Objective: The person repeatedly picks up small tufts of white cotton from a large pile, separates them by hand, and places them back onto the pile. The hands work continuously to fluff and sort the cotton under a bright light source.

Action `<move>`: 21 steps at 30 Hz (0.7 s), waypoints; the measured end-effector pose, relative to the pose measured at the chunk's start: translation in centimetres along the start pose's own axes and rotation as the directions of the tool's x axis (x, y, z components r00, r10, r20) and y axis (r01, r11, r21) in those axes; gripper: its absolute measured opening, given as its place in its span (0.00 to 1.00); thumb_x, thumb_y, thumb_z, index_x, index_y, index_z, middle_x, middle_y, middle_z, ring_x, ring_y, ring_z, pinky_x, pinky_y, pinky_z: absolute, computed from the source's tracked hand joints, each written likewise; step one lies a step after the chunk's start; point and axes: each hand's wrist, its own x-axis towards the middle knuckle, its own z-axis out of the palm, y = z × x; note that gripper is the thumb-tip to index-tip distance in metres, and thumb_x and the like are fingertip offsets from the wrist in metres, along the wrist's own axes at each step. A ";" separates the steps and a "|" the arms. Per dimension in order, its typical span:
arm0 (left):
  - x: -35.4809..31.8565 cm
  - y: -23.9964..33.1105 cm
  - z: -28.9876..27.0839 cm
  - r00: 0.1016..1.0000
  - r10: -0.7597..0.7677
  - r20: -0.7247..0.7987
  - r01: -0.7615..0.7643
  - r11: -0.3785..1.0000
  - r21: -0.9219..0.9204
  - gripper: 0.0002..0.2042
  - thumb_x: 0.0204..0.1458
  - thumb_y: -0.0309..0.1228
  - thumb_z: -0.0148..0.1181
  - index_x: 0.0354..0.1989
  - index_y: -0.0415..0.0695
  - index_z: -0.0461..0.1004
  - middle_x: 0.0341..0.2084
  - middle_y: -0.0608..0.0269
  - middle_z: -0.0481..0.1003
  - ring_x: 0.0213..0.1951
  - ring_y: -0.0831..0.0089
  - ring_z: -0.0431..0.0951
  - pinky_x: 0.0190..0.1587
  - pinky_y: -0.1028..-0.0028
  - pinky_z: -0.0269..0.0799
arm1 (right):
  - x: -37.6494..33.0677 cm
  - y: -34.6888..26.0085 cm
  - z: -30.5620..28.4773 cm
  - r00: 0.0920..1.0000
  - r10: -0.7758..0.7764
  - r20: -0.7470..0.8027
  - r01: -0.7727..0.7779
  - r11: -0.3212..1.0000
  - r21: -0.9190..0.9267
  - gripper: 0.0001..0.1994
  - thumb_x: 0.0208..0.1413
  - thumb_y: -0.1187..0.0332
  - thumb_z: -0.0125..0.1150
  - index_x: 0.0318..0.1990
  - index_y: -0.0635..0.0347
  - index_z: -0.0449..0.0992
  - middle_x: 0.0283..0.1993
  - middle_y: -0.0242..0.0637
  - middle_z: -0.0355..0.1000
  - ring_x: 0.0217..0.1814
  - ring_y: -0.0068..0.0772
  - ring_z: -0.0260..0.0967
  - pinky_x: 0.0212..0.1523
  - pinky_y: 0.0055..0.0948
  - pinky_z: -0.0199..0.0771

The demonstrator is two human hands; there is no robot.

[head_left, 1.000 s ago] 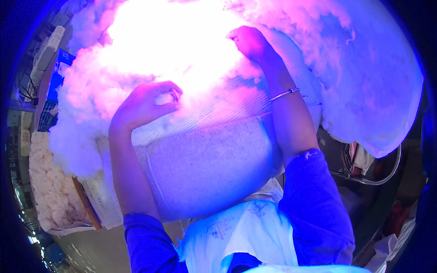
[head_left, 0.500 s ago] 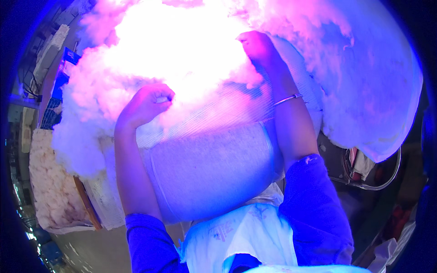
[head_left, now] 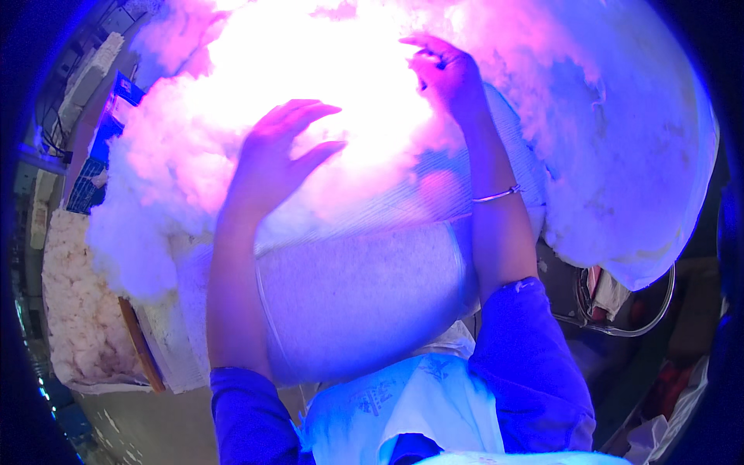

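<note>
A heap of loose fluffy fibre (head_left: 147, 174), like cotton wadding, lies before me under glaring pink-violet light. My left hand (head_left: 279, 155) hovers at its near side, thumb and fingers apart with nothing between them. Farther off and to the right, my right hand (head_left: 449, 77) is at the fluff's brightest part. Its index finger stretches out and the others bend loosely, and no held thing shows. Glare washes out the fibre between the hands. Beneath the heap is a ribbed pale surface (head_left: 508, 143), with a padded fabric roll (head_left: 364, 291) along its near edge.
A large mass of fibre in a pale sheet (head_left: 651, 170) bulges at the right. At the left stand a cream fleecy block (head_left: 85, 310), a wooden strip (head_left: 140, 345) and blue boxes (head_left: 87, 186). A clear curved tube (head_left: 632, 332) hangs at the lower right.
Both hands have gone from closed to open fingers. My left hand has moved away from me and to the right; my right hand has shifted slightly.
</note>
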 end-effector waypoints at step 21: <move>-0.9 -2.0 3.2 0.974 0.167 0.151 -0.185 0.977 0.109 0.16 0.36 0.25 0.65 0.39 0.45 0.77 0.39 0.63 0.76 0.44 0.62 0.74 0.48 0.65 0.69 | -1.4 0.7 2.0 0.995 -0.063 0.083 0.096 0.865 -0.492 0.12 0.48 0.70 0.60 0.41 0.60 0.76 0.28 0.38 0.74 0.30 0.29 0.72 0.33 0.28 0.73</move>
